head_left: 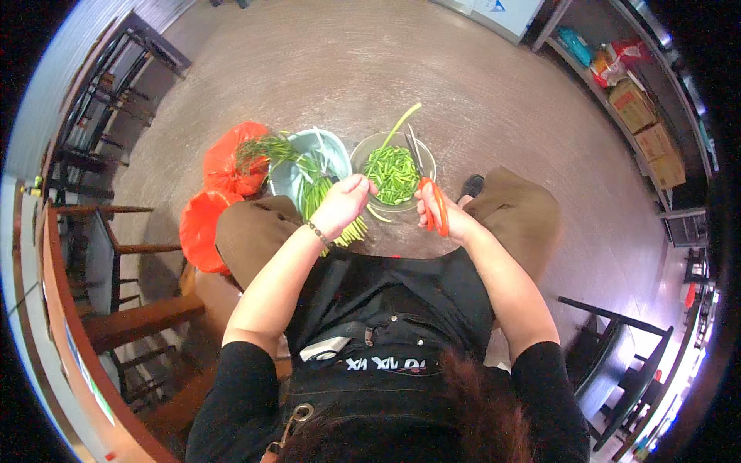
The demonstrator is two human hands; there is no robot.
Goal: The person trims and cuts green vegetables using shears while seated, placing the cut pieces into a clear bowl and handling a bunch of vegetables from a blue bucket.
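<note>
My right hand (437,209) is closed around the orange handles of a pair of scissors (418,151); their blades point away from me, slightly apart, over the right side of a round bowl (428,151). Short cut green stalks (393,173) lie in that bowl. My left hand (347,199) has its fingers closed on a long thin green stalk (400,124), which reaches up across the bowl's left part. Left of the bowl, a light blue basin (337,144) carries a bundle of long green stalks (315,197), partly under my left hand and forearm.
Two red plastic bags (231,162) stand left of the basin. Wooden chairs (110,249) are at the left, and another dark chair (613,359) is at the lower right. A shelf with cardboard boxes (634,107) stands at the upper right.
</note>
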